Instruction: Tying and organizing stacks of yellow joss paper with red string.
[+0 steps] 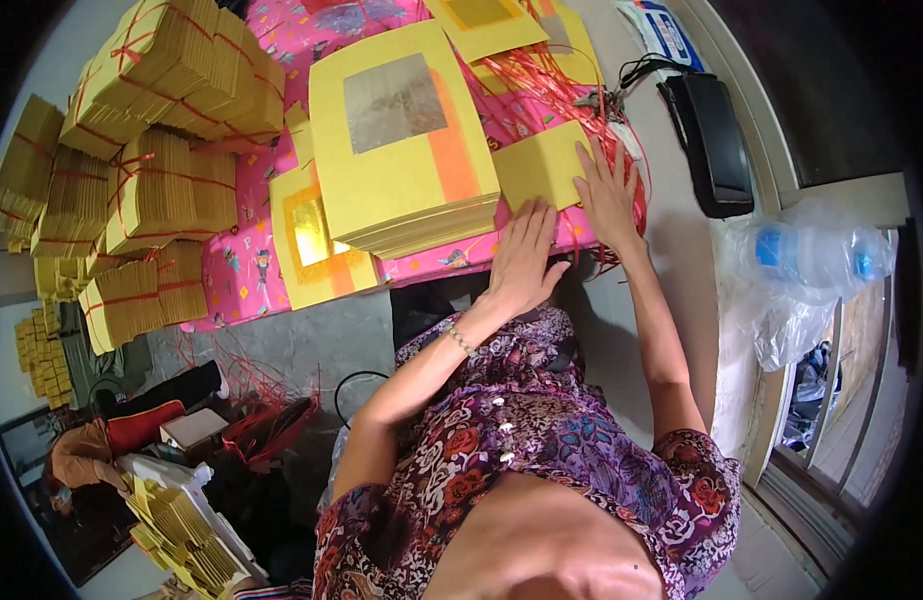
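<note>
A small yellow paper piece point(538, 168) lies on the pink patterned table cover point(250, 240). My left hand point(527, 258) rests with flat, stretched fingers at its near edge. On its right edge lie the spread fingers of my right hand point(610, 192). Neither hand grips anything. Just left of the piece stands a tall stack of yellow paper sheets point(327, 110), its top sheet bearing a silver square and an orange stripe. Red plastic strings point(522, 88) run behind the piece and down past my right hand. A yellow sheet with a gold square point(310, 228) sits left of the stack.
Bundles of yellow paper point(172, 75) tied with red string are piled at the left. At the right lie a black case point(717, 140), keys point(600, 102) and a plastic-wrapped bottle point(812, 250). A person point(87, 450) is at the lower left, near a white box point(194, 428).
</note>
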Available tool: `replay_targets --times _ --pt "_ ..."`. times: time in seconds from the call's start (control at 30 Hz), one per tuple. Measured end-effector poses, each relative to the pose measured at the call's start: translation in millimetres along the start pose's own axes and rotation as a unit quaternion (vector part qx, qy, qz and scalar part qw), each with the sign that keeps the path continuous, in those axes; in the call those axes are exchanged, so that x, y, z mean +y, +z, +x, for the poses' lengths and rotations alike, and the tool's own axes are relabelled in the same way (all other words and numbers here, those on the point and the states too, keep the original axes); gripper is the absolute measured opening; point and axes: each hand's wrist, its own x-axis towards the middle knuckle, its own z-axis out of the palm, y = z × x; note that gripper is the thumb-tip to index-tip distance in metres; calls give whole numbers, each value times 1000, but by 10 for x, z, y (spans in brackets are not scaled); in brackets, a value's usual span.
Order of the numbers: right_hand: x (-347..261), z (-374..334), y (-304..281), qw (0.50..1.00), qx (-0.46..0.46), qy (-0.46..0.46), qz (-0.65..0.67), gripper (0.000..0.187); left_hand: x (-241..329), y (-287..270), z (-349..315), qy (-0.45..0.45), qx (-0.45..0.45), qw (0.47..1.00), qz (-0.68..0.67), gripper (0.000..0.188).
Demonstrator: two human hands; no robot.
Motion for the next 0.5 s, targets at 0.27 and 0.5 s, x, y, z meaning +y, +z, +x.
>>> replay_targets --times 0.27,0.5 --pt "-172 198 -438 998 61 -23 6 45 217 -544 -5 9 82 994 -65 53" --pt "-812 515 -1247 943 85 -152 283 38 209 -1572 -15 45 226 973 20 32"
